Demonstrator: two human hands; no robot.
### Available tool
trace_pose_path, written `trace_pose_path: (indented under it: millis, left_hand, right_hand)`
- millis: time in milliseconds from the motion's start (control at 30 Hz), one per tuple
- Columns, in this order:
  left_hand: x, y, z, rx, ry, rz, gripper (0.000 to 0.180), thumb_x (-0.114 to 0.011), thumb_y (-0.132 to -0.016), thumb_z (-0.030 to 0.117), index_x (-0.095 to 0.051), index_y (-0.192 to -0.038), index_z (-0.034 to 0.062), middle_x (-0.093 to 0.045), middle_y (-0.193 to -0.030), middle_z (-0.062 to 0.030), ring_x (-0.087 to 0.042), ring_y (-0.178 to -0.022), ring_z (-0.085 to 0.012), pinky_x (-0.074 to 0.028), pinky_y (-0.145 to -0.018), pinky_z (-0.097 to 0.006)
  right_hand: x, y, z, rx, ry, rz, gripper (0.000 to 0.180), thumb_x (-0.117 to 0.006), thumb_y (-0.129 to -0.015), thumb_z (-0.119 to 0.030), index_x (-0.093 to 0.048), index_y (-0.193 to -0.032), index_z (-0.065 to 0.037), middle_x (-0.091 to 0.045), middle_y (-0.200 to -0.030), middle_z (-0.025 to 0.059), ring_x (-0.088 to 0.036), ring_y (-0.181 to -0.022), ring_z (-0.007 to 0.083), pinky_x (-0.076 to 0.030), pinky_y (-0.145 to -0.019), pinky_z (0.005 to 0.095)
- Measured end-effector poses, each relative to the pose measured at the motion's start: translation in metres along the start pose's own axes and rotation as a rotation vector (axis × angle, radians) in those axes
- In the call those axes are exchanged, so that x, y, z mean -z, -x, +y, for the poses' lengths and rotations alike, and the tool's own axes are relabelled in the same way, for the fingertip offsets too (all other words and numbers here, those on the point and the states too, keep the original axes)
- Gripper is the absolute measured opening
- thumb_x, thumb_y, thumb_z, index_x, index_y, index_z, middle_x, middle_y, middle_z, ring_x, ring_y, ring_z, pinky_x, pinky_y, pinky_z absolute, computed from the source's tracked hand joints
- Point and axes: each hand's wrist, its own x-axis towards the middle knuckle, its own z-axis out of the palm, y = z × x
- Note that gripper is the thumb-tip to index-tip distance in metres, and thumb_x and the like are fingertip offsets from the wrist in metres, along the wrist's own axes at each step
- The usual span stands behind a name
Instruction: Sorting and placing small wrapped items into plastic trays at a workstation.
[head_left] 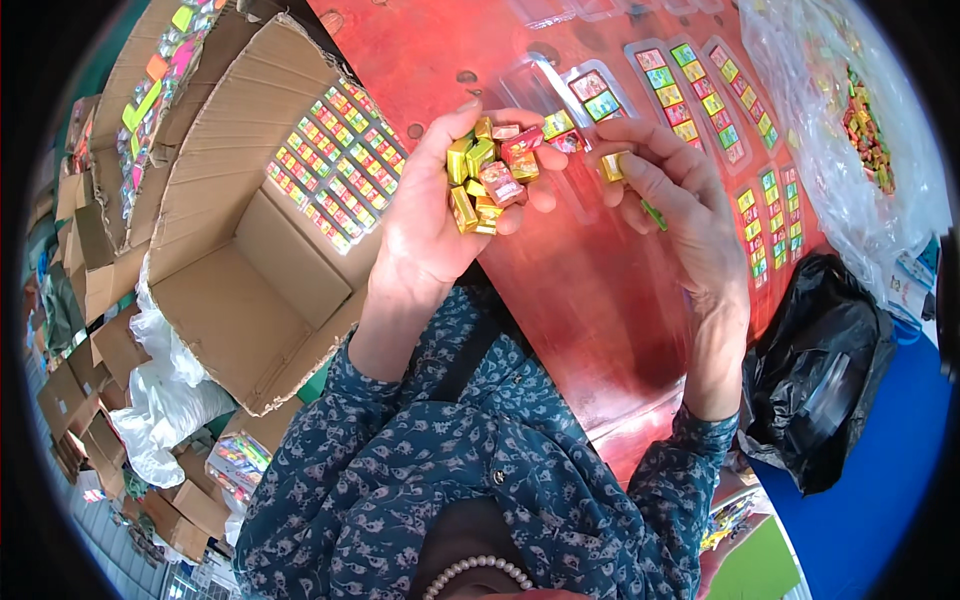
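Note:
My left hand [424, 222] is cupped palm up over the red table, holding a heap of small foil-wrapped candies [480, 160], mostly gold-yellow with a few red and pink ones. Just to its right, my right hand [695, 205] pinches one yellow wrapped candy [612, 167] between thumb and fingers. A bit of green shows under its curled fingers; I cannot make out what it is. Beyond both hands lies a clear plastic blister tray [575, 78] with several candies in its pockets, partly covered by my fingers.
Filled candy strips [664, 90] lie in rows on the red table [400, 45]. On the left stands an open cardboard box [250, 290] with filled blister packs [340, 165] against its side. A clear bag of candies [868, 135] and a black plastic bag [820, 375] are at the right.

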Motion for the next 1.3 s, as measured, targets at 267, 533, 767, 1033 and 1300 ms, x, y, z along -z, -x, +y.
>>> trace_pose_path:
  millis: [267,533,767,1033,1300]
  left_hand:
    - [-0.001,-0.001,-0.003,-0.020,0.030,0.036,0.044,-0.037,-0.093,0.036,-0.049,-0.111,-0.0020,-0.057,-0.097,-0.0226,-0.059,-0.069,-0.0265,-0.044,-0.040,-0.023]
    - [-0.005,-0.004,-0.003,-0.036,-0.013,0.050,0.042,-0.033,-0.093,0.037,-0.052,-0.105,0.0009,-0.064,-0.089,-0.0164,-0.064,-0.067,-0.0230,-0.046,-0.041,-0.024]
    - [-0.004,-0.004,-0.003,-0.029,-0.004,0.034,0.043,-0.032,-0.093,0.037,-0.051,-0.106,0.0009,-0.064,-0.090,-0.0168,-0.064,-0.067,-0.0232,-0.045,-0.042,-0.024]
    - [-0.005,-0.004,-0.004,-0.001,-0.017,0.041,0.047,-0.030,-0.094,0.040,-0.053,-0.105,-0.0002,-0.064,-0.089,-0.0162,-0.064,-0.063,-0.0243,-0.045,-0.040,-0.025]
    - [-0.004,-0.002,-0.008,0.020,0.000,0.048,0.041,-0.040,-0.092,0.038,-0.054,-0.099,0.0004,-0.062,-0.080,-0.0125,-0.063,-0.060,-0.0259,-0.043,-0.036,-0.026]
  right_hand:
    - [-0.004,0.002,0.012,0.089,0.327,0.158,0.011,-0.057,-0.080,0.001,-0.057,-0.091,0.004,-0.060,-0.073,0.0056,-0.058,-0.061,0.0098,-0.044,-0.052,0.0219]
    - [-0.017,-0.002,0.022,0.374,0.765,0.254,0.012,-0.063,-0.075,0.001,-0.057,-0.086,0.002,-0.061,-0.075,0.0145,-0.061,-0.062,0.0239,-0.047,-0.055,0.0319]
    - [-0.016,-0.005,0.027,0.522,1.039,0.275,0.011,-0.064,-0.075,-0.002,-0.058,-0.085,0.000,-0.060,-0.076,0.0181,-0.060,-0.065,0.0329,-0.046,-0.054,0.0375]
    - [-0.026,-0.006,0.007,0.574,0.800,0.299,0.013,-0.064,-0.076,0.000,-0.062,-0.089,0.000,-0.056,-0.074,0.0125,-0.057,-0.063,0.0249,-0.045,-0.056,0.0309]
    - [-0.034,-0.011,0.002,0.669,0.858,0.065,0.018,-0.061,-0.074,0.002,-0.061,-0.092,-0.001,-0.057,-0.083,0.0137,-0.061,-0.070,0.0275,-0.048,-0.059,0.0325]
